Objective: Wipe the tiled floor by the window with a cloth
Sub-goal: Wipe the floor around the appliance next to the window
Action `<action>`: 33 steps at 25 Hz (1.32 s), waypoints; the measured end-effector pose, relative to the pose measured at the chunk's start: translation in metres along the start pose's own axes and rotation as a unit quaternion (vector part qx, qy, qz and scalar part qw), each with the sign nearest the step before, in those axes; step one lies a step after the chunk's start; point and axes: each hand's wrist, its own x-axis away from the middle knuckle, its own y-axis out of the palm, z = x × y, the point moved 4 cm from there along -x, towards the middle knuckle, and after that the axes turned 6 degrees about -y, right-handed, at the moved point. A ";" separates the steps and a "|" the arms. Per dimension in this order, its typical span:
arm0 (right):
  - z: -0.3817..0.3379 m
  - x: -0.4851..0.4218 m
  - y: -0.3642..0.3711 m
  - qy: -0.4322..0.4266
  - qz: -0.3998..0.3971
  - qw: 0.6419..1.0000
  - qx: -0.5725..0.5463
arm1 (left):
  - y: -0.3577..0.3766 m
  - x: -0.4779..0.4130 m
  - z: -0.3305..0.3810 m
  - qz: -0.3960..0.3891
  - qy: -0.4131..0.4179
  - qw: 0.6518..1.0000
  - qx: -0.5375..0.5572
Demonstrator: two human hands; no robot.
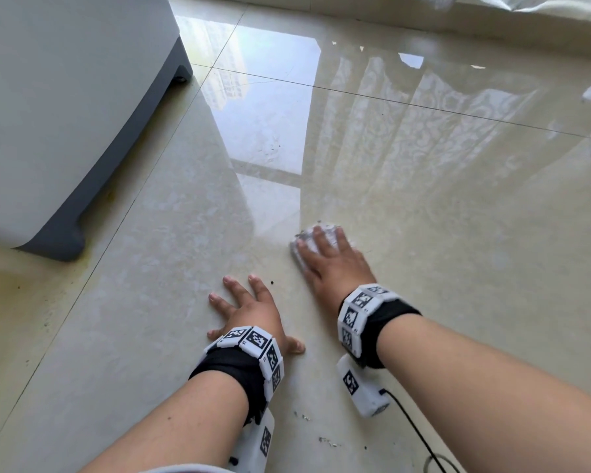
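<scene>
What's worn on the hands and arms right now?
No sleeves; left hand and right hand each have a black wrist wrap ringed with white tiles bearing black square markers. A white marked module hangs under each wrist; a black cable leaves the right one.

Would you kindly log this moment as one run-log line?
right hand: flat on crumpled white cloth | left hand: spread flat on glossy beige tiled floor | dark specks: near hands
</scene>
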 end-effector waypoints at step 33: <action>-0.054 -0.035 -0.046 -0.221 -0.097 0.968 0.067 | -0.075 -0.007 -0.013 0.030 -0.105 0.987 0.119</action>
